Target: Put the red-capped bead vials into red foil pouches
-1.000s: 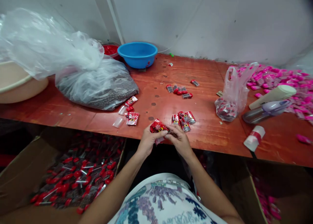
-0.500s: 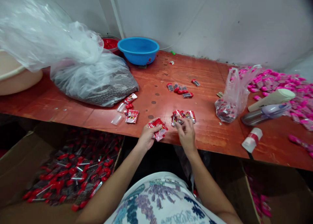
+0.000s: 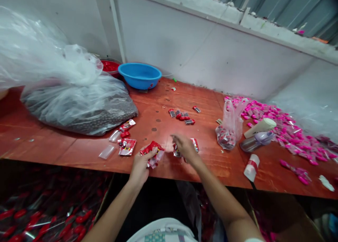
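My left hand (image 3: 139,169) is closed around red printed sachets (image 3: 152,147) with clear parts, just above the table's front edge. To its right, my right hand (image 3: 185,147) is slightly blurred, its fingers stretched to the left with nothing visible in them. Under and beside that hand lie filled red sachets (image 3: 194,144), partly hidden by it. Farther back sit several small clear containers with red caps (image 3: 189,122). Left of my left hand are another red sachet (image 3: 127,147) and an empty clear tube (image 3: 106,152).
A large plastic bag of dark beads (image 3: 87,111) and a blue basin (image 3: 139,76) stand at the back left. To the right are a small knotted bag (image 3: 227,138), a bottle (image 3: 253,142), a white roll (image 3: 251,168) and pink-capped pieces (image 3: 290,136). Red-capped containers (image 3: 47,213) fill a box below.
My right hand left the sachets in my left hand, reached to the pile on the right, and now hovers over it with fingers pointing left. The view has tilted up and turned right.
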The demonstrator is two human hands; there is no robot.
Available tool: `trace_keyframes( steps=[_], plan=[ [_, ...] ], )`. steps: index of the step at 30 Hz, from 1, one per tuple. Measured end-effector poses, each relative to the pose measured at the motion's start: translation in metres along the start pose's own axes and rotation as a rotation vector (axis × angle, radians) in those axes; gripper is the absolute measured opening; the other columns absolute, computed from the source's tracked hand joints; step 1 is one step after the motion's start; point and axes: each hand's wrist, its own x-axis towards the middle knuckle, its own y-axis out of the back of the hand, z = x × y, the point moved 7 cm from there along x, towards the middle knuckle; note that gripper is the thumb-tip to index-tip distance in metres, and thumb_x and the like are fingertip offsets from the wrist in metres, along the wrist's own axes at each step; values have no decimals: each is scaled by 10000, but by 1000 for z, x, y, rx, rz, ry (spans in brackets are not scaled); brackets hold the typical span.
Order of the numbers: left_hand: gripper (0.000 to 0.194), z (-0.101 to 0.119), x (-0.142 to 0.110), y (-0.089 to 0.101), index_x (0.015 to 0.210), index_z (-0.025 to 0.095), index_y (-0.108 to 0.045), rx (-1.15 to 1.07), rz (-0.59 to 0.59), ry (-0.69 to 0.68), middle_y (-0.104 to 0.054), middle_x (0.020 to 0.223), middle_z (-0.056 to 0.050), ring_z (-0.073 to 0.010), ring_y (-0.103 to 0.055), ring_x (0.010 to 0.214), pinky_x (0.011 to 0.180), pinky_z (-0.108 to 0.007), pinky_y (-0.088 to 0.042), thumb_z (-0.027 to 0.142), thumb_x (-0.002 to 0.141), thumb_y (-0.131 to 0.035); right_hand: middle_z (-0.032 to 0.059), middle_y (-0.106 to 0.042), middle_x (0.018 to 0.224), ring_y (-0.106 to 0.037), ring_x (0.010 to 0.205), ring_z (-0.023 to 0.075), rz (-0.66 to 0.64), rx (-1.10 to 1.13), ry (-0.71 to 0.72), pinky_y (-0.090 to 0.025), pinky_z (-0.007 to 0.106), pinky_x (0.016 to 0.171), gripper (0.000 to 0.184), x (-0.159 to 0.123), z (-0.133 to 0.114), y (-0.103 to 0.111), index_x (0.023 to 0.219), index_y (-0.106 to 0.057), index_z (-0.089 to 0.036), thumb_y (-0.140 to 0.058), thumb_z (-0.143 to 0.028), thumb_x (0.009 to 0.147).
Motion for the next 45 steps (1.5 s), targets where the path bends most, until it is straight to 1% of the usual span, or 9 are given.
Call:
trace_keyframes(
  steps=[2,7,10,17,22,25,28,32,45],
  plan=[
    [246,4,2,4,737,117,-657,-68,43,12,-688,640,-11,-123,-643,529,512,-204,-524,125,552,-819,65,-672,1070,-606,977,174,64,-92,-121,-451,284,836,310,32,31,22,1133,-625,-216,-401,-291,932],
    [189,5,0,9,719,116,-654,-183,94,99,-679,627,-15,-105,-613,481,482,-196,-510,118,600,-800,157,-656,1029,-599,976,266,31,-253,-354,-430,379,830,440,78,94,39,1177,-589,-161,-399,-460,918],
    [182,5,-2,10,713,118,-643,-243,107,136,-684,644,-24,-107,-613,490,476,-201,-512,122,614,-797,190,-616,1087,-574,1019,293,17,-325,-408,-409,399,852,477,75,105,28,1185,-574,-151,-436,-501,892],
    [156,2,-10,8,727,140,-625,-310,105,203,-682,678,-6,-106,-620,519,516,-231,-534,137,663,-768,168,-602,1057,-559,1004,273,61,-341,-390,-405,370,850,331,54,102,20,1124,-604,-150,-508,-321,857],
    [153,4,-17,7,739,148,-625,-321,91,186,-673,677,3,-108,-612,513,512,-241,-531,151,673,-763,143,-591,1061,-584,931,226,129,-253,-317,-426,340,829,288,43,86,39,1087,-626,-153,-464,-246,868],
    [114,5,-19,7,730,139,-621,-325,91,187,-662,648,2,-97,-590,473,517,-241,-533,151,708,-733,104,-588,1096,-596,886,176,219,-41,-233,-459,311,806,354,17,53,40,1208,-535,-185,-455,-268,873],
    [118,3,-19,5,724,135,-622,-327,84,197,-658,632,-3,-94,-583,458,506,-230,-522,173,713,-734,51,-620,1030,-605,791,159,212,599,-81,-503,301,718,453,-27,4,22,1225,-500,-236,-607,-308,791],
    [125,-3,-18,1,725,128,-642,-306,104,191,-678,645,-16,-106,-597,471,502,-227,-505,187,697,-749,32,-628,1004,-597,784,153,86,882,-67,-515,290,698,418,-78,-46,-12,1181,-549,-267,-651,-284,776],
    [282,11,-24,-4,740,136,-629,-159,14,-158,-654,654,21,-105,-609,543,570,-228,-498,244,572,-828,29,-634,930,-580,747,148,128,929,-165,-519,276,671,434,-91,-48,-32,1208,-556,-245,-638,-267,782]
  ],
)
